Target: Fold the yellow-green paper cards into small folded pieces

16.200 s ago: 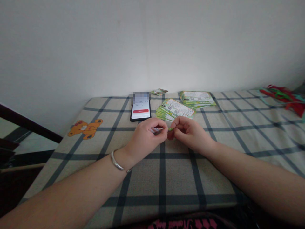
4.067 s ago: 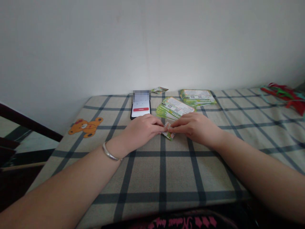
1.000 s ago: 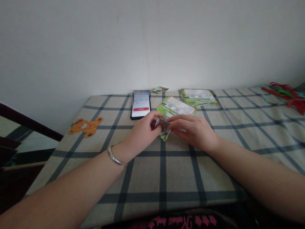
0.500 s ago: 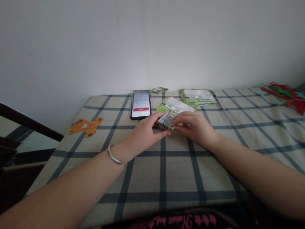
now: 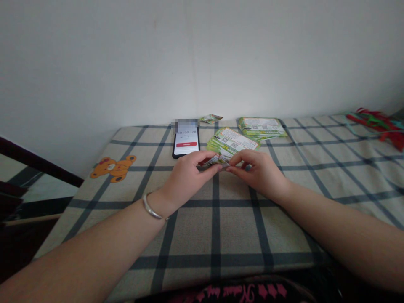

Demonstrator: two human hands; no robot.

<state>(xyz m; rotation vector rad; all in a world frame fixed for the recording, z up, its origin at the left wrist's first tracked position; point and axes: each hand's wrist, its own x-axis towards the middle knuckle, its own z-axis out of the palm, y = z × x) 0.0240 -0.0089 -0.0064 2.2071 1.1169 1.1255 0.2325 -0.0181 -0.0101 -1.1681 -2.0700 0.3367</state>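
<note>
Between my two hands is a small folded piece of printed paper point(image 5: 222, 160), partly covered by the fingers. My left hand point(image 5: 195, 169) pinches its left side between thumb and fingers; a silver bangle circles that wrist. On the right edge, the thumb and fingertips of my right hand point(image 5: 257, 168) close on the same paper. Just behind lies a fanned stack of green-and-white printed leaflets point(image 5: 236, 141). Another folded paper piece point(image 5: 212, 119) rests near the wall, beyond the phone.
A phone point(image 5: 186, 143) showing a running timer lies left of the leaflets. A second leaflet pile point(image 5: 263, 127) sits at the back right. An orange bear cutout point(image 5: 114, 168) is on the checked tablecloth point(image 5: 189, 235). Red and green items point(image 5: 380, 128) lie far right.
The folded paper has been tipped lower and flatter, and my left thumb has come down onto it. My right fingers have shifted slightly along its edge.
</note>
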